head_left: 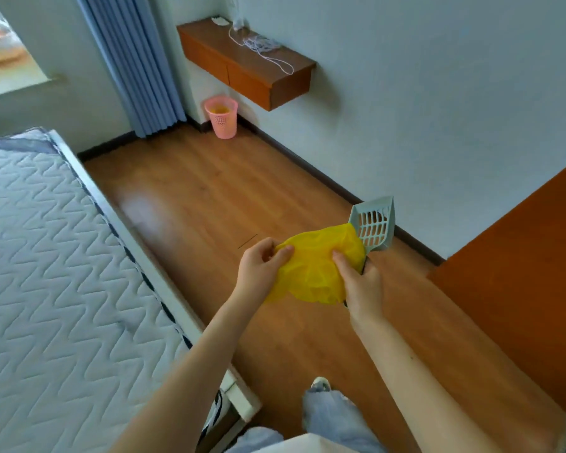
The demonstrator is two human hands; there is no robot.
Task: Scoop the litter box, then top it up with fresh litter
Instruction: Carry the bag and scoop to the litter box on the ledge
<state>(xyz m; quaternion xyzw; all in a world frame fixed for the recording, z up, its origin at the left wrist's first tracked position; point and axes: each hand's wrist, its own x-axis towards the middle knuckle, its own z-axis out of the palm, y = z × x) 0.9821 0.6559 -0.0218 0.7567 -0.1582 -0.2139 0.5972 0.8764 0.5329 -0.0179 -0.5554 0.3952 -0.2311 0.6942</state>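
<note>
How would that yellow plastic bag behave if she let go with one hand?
The yellow bag looks thin and crumpled, so probably floppy; it would likely droop from whichever hand kept hold. Both the left hand and the right hand pinch it, suggesting it is light and perhaps slippery.

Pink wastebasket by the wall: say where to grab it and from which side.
Grip the open top rim of the pink wastebasket from above. It stands upright on the floor beside the wall, under the wooden shelf, so its room-facing side is the free one; the mesh walls taper downward.

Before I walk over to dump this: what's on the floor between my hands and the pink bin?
Head view: only bare wood floor lies between the yellow bag in your hands and the pink bin.
</note>
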